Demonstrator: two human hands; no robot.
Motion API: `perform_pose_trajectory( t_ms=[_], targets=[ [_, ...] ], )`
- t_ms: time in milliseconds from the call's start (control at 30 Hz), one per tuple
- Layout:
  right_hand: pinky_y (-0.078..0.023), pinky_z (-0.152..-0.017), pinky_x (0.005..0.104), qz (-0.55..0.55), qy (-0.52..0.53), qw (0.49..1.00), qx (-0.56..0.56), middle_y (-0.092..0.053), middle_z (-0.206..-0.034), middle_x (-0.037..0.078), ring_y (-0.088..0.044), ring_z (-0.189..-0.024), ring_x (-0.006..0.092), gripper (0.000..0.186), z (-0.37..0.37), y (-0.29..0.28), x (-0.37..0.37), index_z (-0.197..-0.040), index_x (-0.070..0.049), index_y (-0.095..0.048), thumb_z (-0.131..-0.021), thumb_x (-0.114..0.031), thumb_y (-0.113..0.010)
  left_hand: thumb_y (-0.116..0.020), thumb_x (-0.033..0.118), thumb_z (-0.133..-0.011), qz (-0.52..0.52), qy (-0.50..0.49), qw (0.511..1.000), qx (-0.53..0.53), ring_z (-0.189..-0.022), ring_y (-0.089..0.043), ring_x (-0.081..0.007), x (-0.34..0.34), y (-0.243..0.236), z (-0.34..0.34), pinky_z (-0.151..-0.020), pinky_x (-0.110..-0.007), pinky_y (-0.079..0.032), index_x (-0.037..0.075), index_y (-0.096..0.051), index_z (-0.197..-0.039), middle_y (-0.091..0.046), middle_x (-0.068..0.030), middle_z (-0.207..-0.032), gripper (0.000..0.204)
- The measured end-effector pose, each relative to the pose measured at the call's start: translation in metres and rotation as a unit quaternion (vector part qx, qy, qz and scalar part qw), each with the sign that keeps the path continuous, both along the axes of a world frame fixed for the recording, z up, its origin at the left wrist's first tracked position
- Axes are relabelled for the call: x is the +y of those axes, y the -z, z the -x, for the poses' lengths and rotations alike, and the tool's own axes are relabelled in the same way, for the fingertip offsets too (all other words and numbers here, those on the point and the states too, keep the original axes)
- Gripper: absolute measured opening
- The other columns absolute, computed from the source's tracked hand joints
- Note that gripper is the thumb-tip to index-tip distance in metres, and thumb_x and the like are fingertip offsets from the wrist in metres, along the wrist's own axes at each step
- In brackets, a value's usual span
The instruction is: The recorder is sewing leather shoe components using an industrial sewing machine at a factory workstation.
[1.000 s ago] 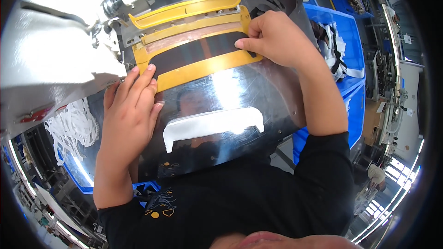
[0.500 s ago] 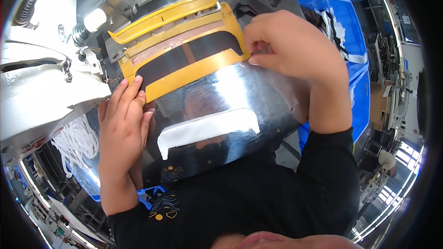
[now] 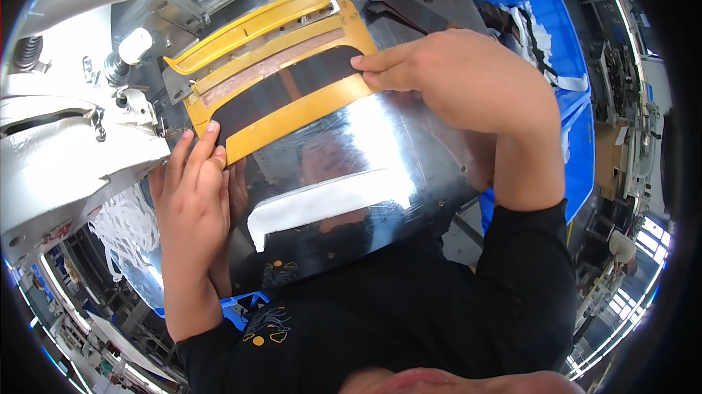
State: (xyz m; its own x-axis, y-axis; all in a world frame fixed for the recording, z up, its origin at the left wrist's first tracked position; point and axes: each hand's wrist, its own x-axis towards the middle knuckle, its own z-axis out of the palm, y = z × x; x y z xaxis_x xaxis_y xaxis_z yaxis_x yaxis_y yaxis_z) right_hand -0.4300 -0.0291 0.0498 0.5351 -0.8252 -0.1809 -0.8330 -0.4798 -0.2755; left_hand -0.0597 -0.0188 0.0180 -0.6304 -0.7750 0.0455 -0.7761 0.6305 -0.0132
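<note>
A yellow sewing template point(image 3: 292, 121) lies at an angle on the metal table, with a dark fabric piece point(image 3: 322, 76) crossed by a brown stripe set in its opening. My left hand point(image 3: 194, 193) is open at the template's left end, fingertips resting on its corner and the fabric's edge. At the other end, my right hand point(image 3: 468, 80) touches the fabric and the template's rim with outstretched index finger and thumb. Its remaining fingers are mostly hidden. A white strip point(image 3: 325, 200) with bent-down ends lies on the metal nearer to me.
A white sewing machine point(image 3: 66, 153) stands close on the left. Behind the template is a raised yellow clamp point(image 3: 256, 25). More dark fabric pieces point(image 3: 395, 14) lie at the back. Blue bins point(image 3: 567, 58) stand at the right; white strips point(image 3: 128, 229) hang at the left.
My right hand has shifted left from the template's right corner onto the fabric's end, its fingers now straighter. The fabric's right end lies farther over the opening. My left hand stays at its corner.
</note>
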Motion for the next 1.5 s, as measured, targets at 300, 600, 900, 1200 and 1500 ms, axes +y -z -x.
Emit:
perform_pose_trajectory(
  t_ms=[300, 600, 900, 1200, 1500],
  targets=[
    [-0.06, -0.092, 0.0415, 0.124, -0.04, 0.991, -0.045, -0.079, -0.122, 0.008, -0.074, -0.108, 0.0316, 0.031, 0.011, 0.013, 0.0, -0.115, -0.006, -0.082, -0.086, 0.0, -0.074, -0.068, 0.027, -0.099, 0.006, 0.066, 0.994, 0.082, -0.138, -0.057, -0.0362, 0.008, 0.011, -0.006, -0.113, -0.055, -0.041, 0.007, -0.069, -0.131, -0.067, -0.0107, -0.145, 0.038],
    [-0.06, -0.088, 0.0417, 0.106, -0.017, 0.994, -0.02, -0.08, -0.113, 0.008, -0.074, -0.104, 0.0313, 0.025, 0.004, 0.009, 0.006, -0.113, -0.008, -0.081, -0.089, -0.004, -0.073, -0.059, 0.046, -0.105, 0.021, 0.013, 1.0, -0.001, -0.14, -0.055, -0.0371, 0.019, 0.004, 0.002, -0.118, -0.056, -0.037, 0.007, -0.066, -0.138, -0.066, -0.0103, -0.148, 0.052],
    [-0.059, -0.076, 0.0438, 0.004, -0.006, 1.0, 0.005, -0.075, -0.089, 0.016, -0.075, -0.089, 0.0354, 0.019, -0.005, -0.009, 0.012, -0.109, -0.004, -0.076, -0.093, -0.004, -0.066, -0.062, 0.042, -0.104, 0.009, 0.034, 0.999, 0.04, -0.14, -0.055, -0.0355, 0.018, 0.009, -0.002, -0.117, -0.054, -0.038, 0.007, -0.065, -0.141, -0.067, -0.0132, -0.145, 0.051],
    [-0.057, -0.074, 0.0428, -0.015, -0.013, 0.999, 0.028, -0.077, -0.121, 0.014, -0.073, -0.089, 0.0363, 0.008, -0.013, -0.016, 0.007, -0.08, -0.005, -0.063, -0.086, -0.004, -0.059, -0.069, 0.029, -0.1, -0.016, 0.021, 0.998, 0.061, -0.138, -0.057, -0.0378, 0.018, 0.003, -0.002, -0.116, -0.055, -0.04, 0.004, -0.065, -0.14, -0.067, -0.0145, -0.143, 0.047],
    [-0.056, -0.072, 0.0411, 0.0, 0.004, 1.0, -0.012, -0.077, -0.101, 0.016, -0.072, -0.081, 0.0354, 0.01, -0.023, -0.012, 0.001, -0.084, -0.001, -0.068, -0.081, 0.001, -0.059, -0.073, 0.024, -0.097, 0.012, 0.038, 0.995, 0.088, -0.128, -0.063, -0.0274, 0.013, 0.006, -0.006, -0.113, -0.048, -0.043, 0.01, -0.069, -0.132, -0.071, -0.0087, -0.136, 0.038]
  ],
)
